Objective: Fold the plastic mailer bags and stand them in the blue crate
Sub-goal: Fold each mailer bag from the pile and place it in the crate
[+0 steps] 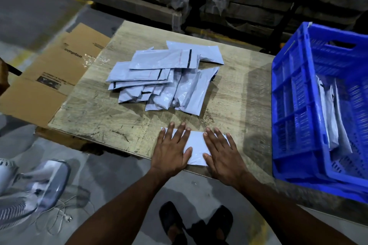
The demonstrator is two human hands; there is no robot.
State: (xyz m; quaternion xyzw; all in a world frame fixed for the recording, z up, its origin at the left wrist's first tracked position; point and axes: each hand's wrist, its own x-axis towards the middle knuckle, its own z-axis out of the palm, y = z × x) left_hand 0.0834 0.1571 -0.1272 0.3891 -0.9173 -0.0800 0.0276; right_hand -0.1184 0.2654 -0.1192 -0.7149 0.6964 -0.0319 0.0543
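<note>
Both hands press flat, fingers straight, on a folded white mailer bag (196,146) at the near edge of a worn wooden table (95,113): the left hand (171,150) covers its left end, the right hand (223,153) its right, so only the middle strip shows clearly. The bag's long axis runs left to right. Farther back lies a loose pile of grey mailer bags (165,77), pointing various ways. At right, a blue crate (294,105), cut off by the frame, holds several bags standing upright (332,123). A flattened cardboard box (53,73) lies at left.
</note>
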